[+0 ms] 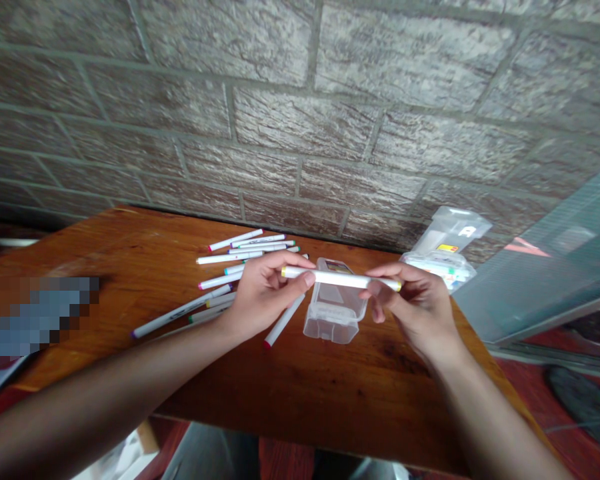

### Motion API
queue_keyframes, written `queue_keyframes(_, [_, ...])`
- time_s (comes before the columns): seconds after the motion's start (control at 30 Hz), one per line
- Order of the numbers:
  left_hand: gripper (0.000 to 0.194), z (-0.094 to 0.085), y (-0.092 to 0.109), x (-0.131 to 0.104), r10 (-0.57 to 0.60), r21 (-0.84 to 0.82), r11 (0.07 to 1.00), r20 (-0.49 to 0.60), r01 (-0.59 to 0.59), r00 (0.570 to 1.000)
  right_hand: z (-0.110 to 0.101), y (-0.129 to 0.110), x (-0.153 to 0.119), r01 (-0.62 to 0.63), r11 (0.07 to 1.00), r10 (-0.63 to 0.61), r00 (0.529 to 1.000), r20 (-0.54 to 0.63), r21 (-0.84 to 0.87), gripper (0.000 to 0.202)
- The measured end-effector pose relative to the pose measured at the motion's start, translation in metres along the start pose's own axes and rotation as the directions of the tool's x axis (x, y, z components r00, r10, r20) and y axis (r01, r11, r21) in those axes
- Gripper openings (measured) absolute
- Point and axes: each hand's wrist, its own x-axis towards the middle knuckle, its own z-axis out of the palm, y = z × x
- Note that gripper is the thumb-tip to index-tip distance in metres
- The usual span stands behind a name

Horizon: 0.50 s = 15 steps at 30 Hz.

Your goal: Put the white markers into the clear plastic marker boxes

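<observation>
Between my two hands a white marker (340, 277) with yellow ends is held level above the table. My left hand (260, 293) pinches its left end between thumb and fingers. The right end is gripped by the fingers of my right hand (413, 300). Just behind and below the marker stands a clear plastic case (333, 323) with its lid up. Several white markers with coloured ends (245, 255) lie loose to the left, some partly hidden by my left hand. One red-ended marker (284, 323) lies between that hand and the case.
The wooden table (330, 400) meets a stone-block wall (280, 133). Another clear container (450, 233), lid raised, stands at the back right corner beside a glass panel (550, 253). A pixelated flat object (35, 320) is at the left edge.
</observation>
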Motion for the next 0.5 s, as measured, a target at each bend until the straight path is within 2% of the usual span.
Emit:
queue_keyframes(0.17, [0.022,-0.001,-0.001,-0.0009,-0.028,-0.031,0.999,0.017,0.029,0.999,-0.0016,0.0017,-0.0008,0.0,0.998,-0.002,1.0,0.024,0.059,0.024])
queue_keyframes(0.27, [0.026,-0.0015,-0.0021,-0.0012,-0.065,-0.044,0.997,0.028,0.066,0.997,-0.0007,0.0015,-0.0007,0.003,0.999,-0.003,1.0,0.01,0.052,0.023])
queue_keyframes(0.5, [0.025,-0.0023,-0.0016,-0.0012,-0.07,-0.073,0.995,0.034,0.072,0.997,-0.0007,0.0014,-0.0004,-0.015,0.999,0.015,1.0,-0.004,0.045,0.019])
